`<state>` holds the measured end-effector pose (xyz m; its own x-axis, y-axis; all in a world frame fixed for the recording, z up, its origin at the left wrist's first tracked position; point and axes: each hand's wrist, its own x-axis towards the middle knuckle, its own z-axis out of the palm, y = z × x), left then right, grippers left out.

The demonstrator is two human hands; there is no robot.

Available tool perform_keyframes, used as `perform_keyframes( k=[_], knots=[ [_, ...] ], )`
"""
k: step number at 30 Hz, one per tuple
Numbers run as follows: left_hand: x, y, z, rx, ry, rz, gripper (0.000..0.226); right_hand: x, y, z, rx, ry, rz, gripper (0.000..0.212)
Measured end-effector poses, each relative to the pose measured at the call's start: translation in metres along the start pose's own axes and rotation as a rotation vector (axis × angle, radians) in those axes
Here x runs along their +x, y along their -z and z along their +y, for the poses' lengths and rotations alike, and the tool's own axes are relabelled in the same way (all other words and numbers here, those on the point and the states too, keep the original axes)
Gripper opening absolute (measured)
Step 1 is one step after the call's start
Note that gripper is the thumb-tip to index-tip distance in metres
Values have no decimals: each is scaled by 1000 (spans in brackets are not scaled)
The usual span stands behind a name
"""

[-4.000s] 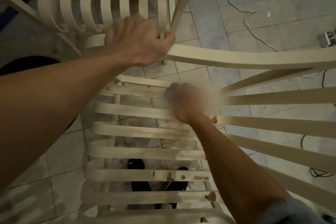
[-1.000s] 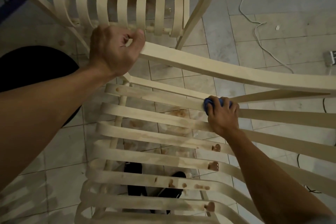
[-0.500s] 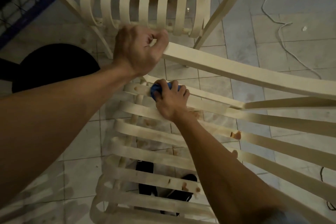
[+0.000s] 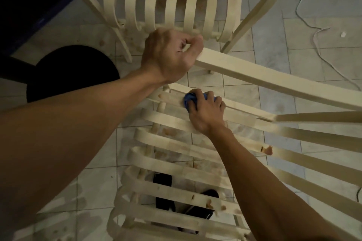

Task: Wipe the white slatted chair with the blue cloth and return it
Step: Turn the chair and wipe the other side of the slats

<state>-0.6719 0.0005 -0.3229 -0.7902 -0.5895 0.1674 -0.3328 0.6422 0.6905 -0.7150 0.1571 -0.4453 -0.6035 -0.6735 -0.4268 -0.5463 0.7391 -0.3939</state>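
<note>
Head view, left hand (image 4: 170,55) gripping armrest (image 4: 264,78) end, right hand (image 4: 207,113) clutching blue cloth (image 4: 189,100), seemingly on slat (image 4: 172,99).

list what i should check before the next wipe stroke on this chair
1. Blue cloth under the right hand, on a slat: ok.
2. Left hand grips the armrest, steadying the white slatted chair: ok.
3. Brown smear on a slat to the right wiped off: not ok.
4. Brown spots on the near slats wiped off: not ok.
5. Cloth clean enough: cannot tell, mostly hidden under the hand.
</note>
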Motion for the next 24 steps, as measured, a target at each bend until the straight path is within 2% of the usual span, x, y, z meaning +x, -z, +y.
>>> perform_keyframes(
  k=[2, 5, 8, 10, 12, 15, 18, 24],
  knots=[
    [0, 0, 0, -3, -2, 9, 56, 14, 7, -14, 87, 5, -94, 28],
    [1, -1, -2, -8, -20, 14, 57, 41, 17, -46, 260, 25, -341, 22],
    [1, -2, -4, -28, -30, 25, 56, 57, 16, -79, 253, 18, -493, 17],
    [1, -3, -5, -31, -32, 39, 57, 55, 7, -90, 152, -27, -429, 23],
    [1, -3, -5, -20, -33, 42, 56, 40, -6, -91, 20, -56, -236, 27],
    [1, -1, -4, -5, -24, 32, 56, 17, -17, -84, -3, 48, -42, 31],
    [1, -1, -3, -7, -23, 29, 56, 12, -11, -63, 65, 150, -16, 34],
    [1, -1, -3, -16, -28, 29, 57, 6, 5, -13, 46, 56, -44, 33]
  ],
)
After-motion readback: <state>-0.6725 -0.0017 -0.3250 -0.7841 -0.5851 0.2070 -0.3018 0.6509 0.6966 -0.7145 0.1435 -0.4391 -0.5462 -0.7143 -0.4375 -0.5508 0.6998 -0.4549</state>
